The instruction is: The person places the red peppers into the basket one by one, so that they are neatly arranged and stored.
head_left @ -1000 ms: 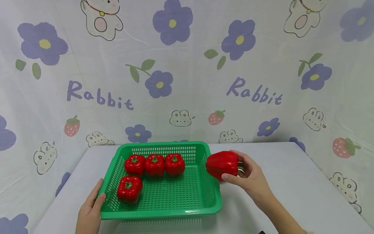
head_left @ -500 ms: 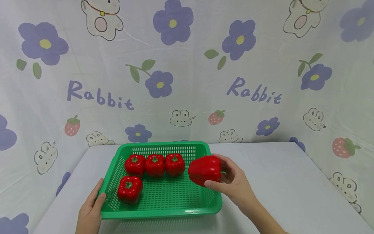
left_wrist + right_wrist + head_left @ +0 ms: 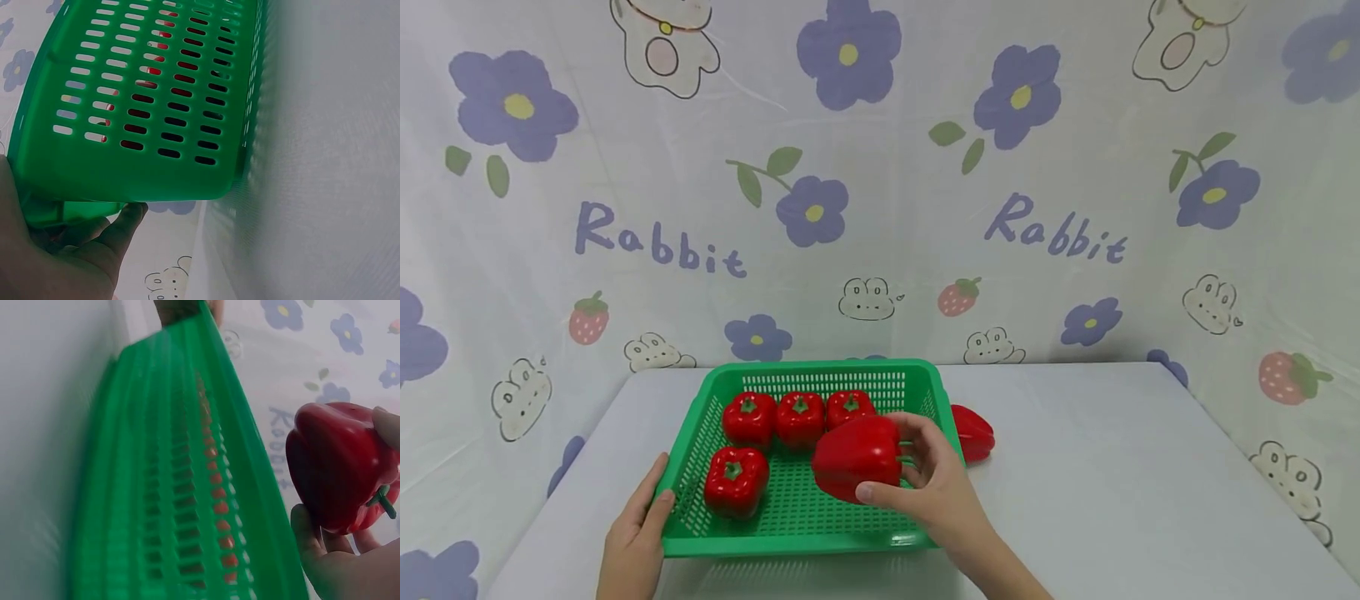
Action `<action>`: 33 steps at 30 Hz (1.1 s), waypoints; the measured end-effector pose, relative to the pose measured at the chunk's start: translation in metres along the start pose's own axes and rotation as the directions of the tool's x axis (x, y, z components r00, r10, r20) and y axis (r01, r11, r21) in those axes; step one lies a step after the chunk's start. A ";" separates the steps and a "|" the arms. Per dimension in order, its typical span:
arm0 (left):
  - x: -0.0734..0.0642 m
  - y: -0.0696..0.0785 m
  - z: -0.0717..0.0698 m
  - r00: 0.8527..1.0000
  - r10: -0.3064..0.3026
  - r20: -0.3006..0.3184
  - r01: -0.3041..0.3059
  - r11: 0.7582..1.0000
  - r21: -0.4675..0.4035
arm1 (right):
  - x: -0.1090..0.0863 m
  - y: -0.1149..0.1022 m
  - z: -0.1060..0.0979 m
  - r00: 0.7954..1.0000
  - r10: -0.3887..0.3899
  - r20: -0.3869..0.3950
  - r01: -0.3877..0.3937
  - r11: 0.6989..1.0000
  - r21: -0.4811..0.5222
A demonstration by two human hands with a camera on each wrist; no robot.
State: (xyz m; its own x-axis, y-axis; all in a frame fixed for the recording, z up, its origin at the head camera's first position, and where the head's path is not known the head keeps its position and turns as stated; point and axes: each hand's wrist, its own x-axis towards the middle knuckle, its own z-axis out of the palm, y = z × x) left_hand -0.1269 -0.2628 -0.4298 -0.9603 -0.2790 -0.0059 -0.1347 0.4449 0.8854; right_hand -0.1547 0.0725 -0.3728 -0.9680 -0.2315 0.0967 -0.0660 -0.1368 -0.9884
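My right hand (image 3: 934,490) grips a red bell pepper (image 3: 857,458) near its green stem, the pepper lying sideways above the right half of a green plastic basket (image 3: 820,546). In the right wrist view, the same pepper (image 3: 337,469) shows with thumb and fingers on opposite sides, beside the basket wall (image 3: 250,487). My left hand (image 3: 634,542) holds the basket's left rim, thumb on top; the left wrist view has those fingers (image 3: 122,231) under the rim. Inside the basket, three peppers (image 3: 801,419) stand in a back row and another pepper (image 3: 736,482) sits at front left.
One more red pepper (image 3: 973,435) lies on the white table (image 3: 1120,483), just right of the basket and partly hidden by it. A patterned cloth (image 3: 880,208) with flowers and rabbits hangs behind the table.
My right hand has carried the pepper leftward from beyond the basket's right rim to over its inside. The pepper on the table has come into fuller view. My left hand stays on the rim.
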 end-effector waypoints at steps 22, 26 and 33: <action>0.003 -0.005 0.000 1.000 0.001 0.018 0.000 0.999 -0.047 | 0.026 0.025 0.049 0.997 -0.040 0.070 0.058 0.962 -0.266; 0.002 -0.005 0.000 1.000 -0.002 0.023 0.003 0.999 -0.046 | 0.028 0.025 0.052 0.997 -0.041 0.069 0.060 0.956 -0.288; 0.002 -0.003 -0.001 1.000 0.000 0.018 0.000 1.000 -0.026 | 0.030 0.025 0.053 0.998 -0.033 0.054 0.048 0.951 -0.306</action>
State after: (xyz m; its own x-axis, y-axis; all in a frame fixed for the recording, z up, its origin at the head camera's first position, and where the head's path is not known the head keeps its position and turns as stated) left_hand -0.1284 -0.2654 -0.4326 -0.9647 -0.2631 -0.0141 -0.1283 0.4222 0.8974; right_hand -0.1731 0.0114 -0.3886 -0.9508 -0.2787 0.1352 -0.1831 0.1538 -0.9710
